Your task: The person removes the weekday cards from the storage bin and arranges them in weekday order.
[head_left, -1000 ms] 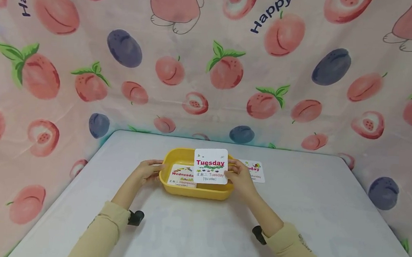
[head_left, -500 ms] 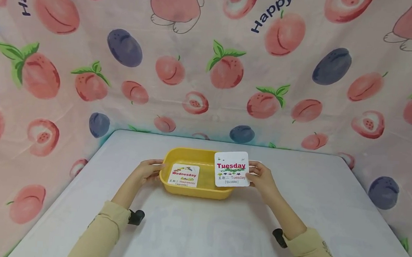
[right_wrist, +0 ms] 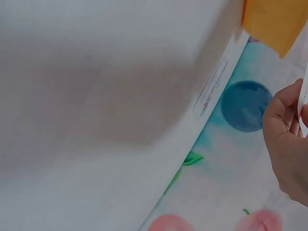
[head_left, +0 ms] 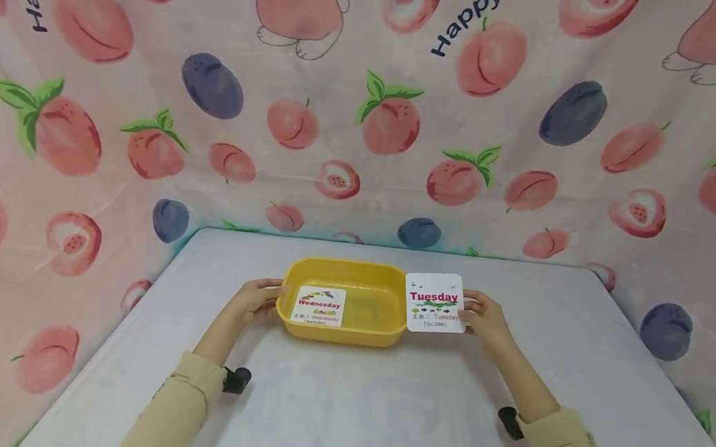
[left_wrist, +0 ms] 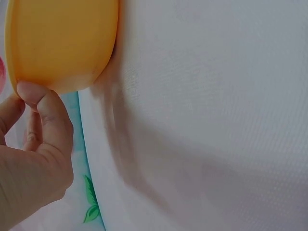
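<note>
My left hand (head_left: 257,298) pinches the left end of a yellow plastic basket (head_left: 340,335); in the left wrist view the thumb presses the outside of the basket wall (left_wrist: 62,43) just under its rim. A white "Wednesday" card (head_left: 318,306) leans inside at the left. Just past the basket's right end, my right hand (head_left: 488,324) holds up a "Tuesday" card (head_left: 435,305) by its right edge, printed face toward me. In the right wrist view only a sliver of that card shows between the fingers. Another printed card (right_wrist: 211,89) lies flat on the table, hidden in the head view.
A white cloth-covered table (head_left: 333,402) carries everything. Behind it and along both sides hangs a pink fruit-print curtain (head_left: 338,146). Each wrist wears a black camera, such as the left one (head_left: 237,380).
My right hand has carried the Tuesday card rightward, from over the basket to beyond its right end. This uncovers the Wednesday card and hides the Monday card. The left hand stays put.
</note>
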`<state>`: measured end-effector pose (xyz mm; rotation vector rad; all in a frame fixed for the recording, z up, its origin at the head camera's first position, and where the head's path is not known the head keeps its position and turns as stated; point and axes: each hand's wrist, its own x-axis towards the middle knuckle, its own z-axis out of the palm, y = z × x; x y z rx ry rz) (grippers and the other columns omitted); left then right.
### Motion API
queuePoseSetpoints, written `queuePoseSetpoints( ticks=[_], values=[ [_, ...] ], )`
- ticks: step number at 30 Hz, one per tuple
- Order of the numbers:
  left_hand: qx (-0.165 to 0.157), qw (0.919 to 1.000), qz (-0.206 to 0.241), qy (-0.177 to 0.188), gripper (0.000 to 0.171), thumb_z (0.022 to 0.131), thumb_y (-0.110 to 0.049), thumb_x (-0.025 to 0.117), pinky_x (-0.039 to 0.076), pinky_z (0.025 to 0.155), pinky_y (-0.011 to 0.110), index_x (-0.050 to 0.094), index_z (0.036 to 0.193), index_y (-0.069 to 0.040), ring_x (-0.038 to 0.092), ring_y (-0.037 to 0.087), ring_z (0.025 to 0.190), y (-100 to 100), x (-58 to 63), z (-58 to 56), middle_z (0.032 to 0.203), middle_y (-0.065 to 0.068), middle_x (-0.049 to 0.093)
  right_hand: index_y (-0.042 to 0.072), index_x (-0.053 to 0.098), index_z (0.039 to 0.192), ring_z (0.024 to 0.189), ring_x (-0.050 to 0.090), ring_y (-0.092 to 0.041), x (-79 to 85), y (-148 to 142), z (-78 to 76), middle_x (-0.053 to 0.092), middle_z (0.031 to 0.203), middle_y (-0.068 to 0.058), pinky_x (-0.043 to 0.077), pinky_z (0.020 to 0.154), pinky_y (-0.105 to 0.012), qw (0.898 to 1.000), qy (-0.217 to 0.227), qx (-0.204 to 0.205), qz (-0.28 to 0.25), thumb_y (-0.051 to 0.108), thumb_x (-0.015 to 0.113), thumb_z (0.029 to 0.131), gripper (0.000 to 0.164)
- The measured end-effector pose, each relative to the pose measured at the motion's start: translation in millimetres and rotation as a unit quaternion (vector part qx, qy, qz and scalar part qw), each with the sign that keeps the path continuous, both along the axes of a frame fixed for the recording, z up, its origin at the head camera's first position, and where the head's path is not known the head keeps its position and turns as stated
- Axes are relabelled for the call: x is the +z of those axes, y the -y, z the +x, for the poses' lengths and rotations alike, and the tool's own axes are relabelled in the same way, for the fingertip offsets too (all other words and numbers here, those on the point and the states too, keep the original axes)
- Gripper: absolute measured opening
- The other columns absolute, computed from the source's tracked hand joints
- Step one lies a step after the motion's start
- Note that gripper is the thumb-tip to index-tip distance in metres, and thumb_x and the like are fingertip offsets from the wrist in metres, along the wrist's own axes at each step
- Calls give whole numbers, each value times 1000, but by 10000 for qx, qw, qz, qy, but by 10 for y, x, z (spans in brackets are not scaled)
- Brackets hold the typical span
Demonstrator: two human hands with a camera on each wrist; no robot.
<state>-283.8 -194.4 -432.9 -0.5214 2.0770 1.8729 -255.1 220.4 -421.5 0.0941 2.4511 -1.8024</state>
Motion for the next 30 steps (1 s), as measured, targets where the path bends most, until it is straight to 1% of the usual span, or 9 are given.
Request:
queuePoseSetpoints(
  ticks=[8,13,19,23,25,26,27,29,30],
  values=[
    [-14,9998,150,-112,48,93,-11,59,50,57,17,43,137,2,56,6,68,21,-8,35,89,2,61,-9,35,136,74,55,-2,-57,-237,-65,60,101,-14,52,64,-19,9992,-16,-111,375,-2,49,92,47],
    [-30,9999,131,-91,47,93,-11,58,49,57,17,44,136,2,56,6,67,26,-16,45,92,5,61,-10,30,138,72,55,-3,-55,-390,-112,58,103,-21,52,61,-19,9977,-76,-164,652,-3,48,92,50],
    [29,9999,93,-95,46,93,-12,59,51,58,17,46,135,1,57,7,69,24,-8,27,96,6,61,-8,24,141,68,53,-3,-89,-552,-277,58,93,-21,48,56,-20,9957,-262,-276,847,-9,47,89,58],
    [-25,9999,89,-107,47,93,-12,59,50,58,17,45,136,2,56,6,69,23,-9,18,93,4,61,-8,18,145,70,50,-8,-122,-628,-416,51,96,-24,46,55,-19,9929,-48,-419,1109,-15,42,84,65],
    [-35,9999,57,-106,47,93,-12,59,50,57,17,45,136,2,56,6,68,23,-13,17,93,5,61,-6,12,147,72,49,-12,-268,-736,-560,46,105,-31,46,56,-19,9936,-27,-398,1058,-17,40,80,73],
    [-23,9999,34,-98,47,93,-12,59,50,57,17,45,136,1,56,6,68,22,-15,16,94,5,61,-3,9,148,75,49,-14,-381,-811,-664,44,116,-34,45,57,-19,9937,2,-403,1049,-18,40,79,78],
    [-21,10000,28,-89,47,93,-12,59,49,57,17,45,136,1,55,7,68,21,-16,17,96,6,61,-1,8,149,83,50,-14,-573,-924,-802,40,129,-32,43,59,-17,9946,-139,-430,936,-17,39,77,80],
    [-29,9999,4,-100,47,93,-12,59,49,57,17,45,136,2,55,7,69,18,-15,20,99,8,60,2,6,150,111,49,-16,-1010,-1155,-1129,26,149,-24,45,83,-16,9938,-394,-576,865,-14,38,76,82],
    [-6,9999,-1,-101,46,93,-12,59,49,57,17,45,136,1,55,7,69,16,-17,19,99,7,61,4,4,150,128,41,-19,-1217,-1277,-1295,15,155,-19,40,98,-17,9929,-421,-607,930,-11,38,78,81]
  ],
)
